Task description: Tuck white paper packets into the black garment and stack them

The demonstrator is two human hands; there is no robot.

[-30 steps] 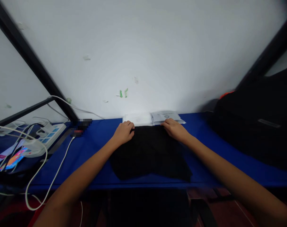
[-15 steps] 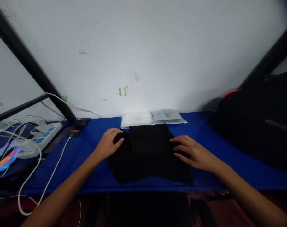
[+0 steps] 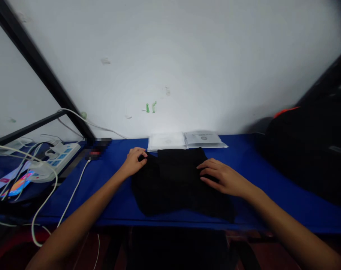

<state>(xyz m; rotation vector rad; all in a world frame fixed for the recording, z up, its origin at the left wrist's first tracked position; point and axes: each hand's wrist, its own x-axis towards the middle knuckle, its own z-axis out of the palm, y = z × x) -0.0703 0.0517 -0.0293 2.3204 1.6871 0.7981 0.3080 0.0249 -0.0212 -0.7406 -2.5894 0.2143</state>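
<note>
A blue desk (image 3: pixel 252 202) carries a black garment (image 3: pixel 181 183), spread flat at its middle, just in front of two pale packets (image 3: pixel 167 141). The cloth looks light, soft and limp, likely to crease rather than break; its top corners seem the best hold. The right hand (image 3: pixel 221 176) rests loosely fanned on it; the left hand (image 3: pixel 135 161) curls at its upper-left corner, whether pinching I cannot tell.

Plain black fabric piece (image 3: pixel 183 187); solid blue flat tabletop (image 3: pixel 110 204); pale grey rectangular plastic packet (image 3: pixel 194 140) bearing a darker round emblem; white oblong plastic power strip (image 3: pixel 65 153) with light-blue socket patches; large rounded black object (image 3: pixel 311 157), orange along its upper edge; greyish-white wall (image 3: pixel 215 67) with green smears.
</note>
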